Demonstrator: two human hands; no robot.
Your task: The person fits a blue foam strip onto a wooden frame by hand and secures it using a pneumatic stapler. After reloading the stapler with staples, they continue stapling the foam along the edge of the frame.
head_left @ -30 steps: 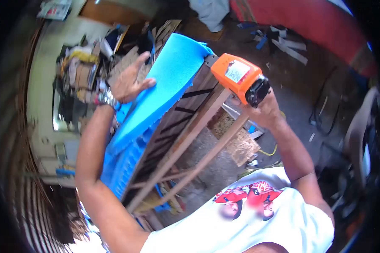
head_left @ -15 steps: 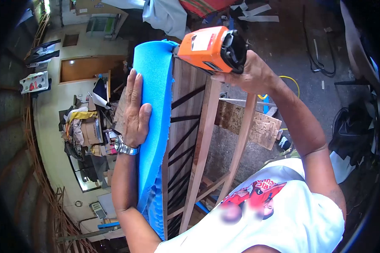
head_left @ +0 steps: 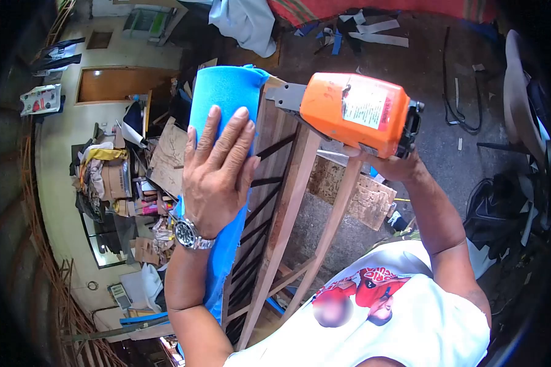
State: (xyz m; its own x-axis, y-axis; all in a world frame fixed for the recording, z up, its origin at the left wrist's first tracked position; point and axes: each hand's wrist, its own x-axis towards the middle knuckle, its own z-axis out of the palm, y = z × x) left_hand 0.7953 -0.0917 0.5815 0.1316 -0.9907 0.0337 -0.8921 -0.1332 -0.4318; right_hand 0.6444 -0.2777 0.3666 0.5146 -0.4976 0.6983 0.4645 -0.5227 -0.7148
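A strip of blue foam [head_left: 228, 85] runs along the top of a wooden frame [head_left: 284, 211] with dark straps across it. Flat on the foam lies my left hand [head_left: 217, 174], its fingers stretched toward the far end and a metal watch on its wrist. My right hand [head_left: 395, 165] is wrapped round the handle of an orange staple gun [head_left: 355, 111], partly hidden behind the tool's body. The gun's grey nose points left, right by the foam's far corner and the frame's end.
A piece of plywood [head_left: 373, 202] lies low beyond the frame's legs. Fabric scraps [head_left: 379, 33] and a black cord [head_left: 453, 104] are on the floor. Cluttered goods [head_left: 110, 174] stand along the left wall, and a dark bag [head_left: 496, 205] sits at the right.
The staple gun has shifted right and down, drawing its nose back from the foam's edge. My left hand has moved from the foam's left side onto its top. The view has shifted slightly.
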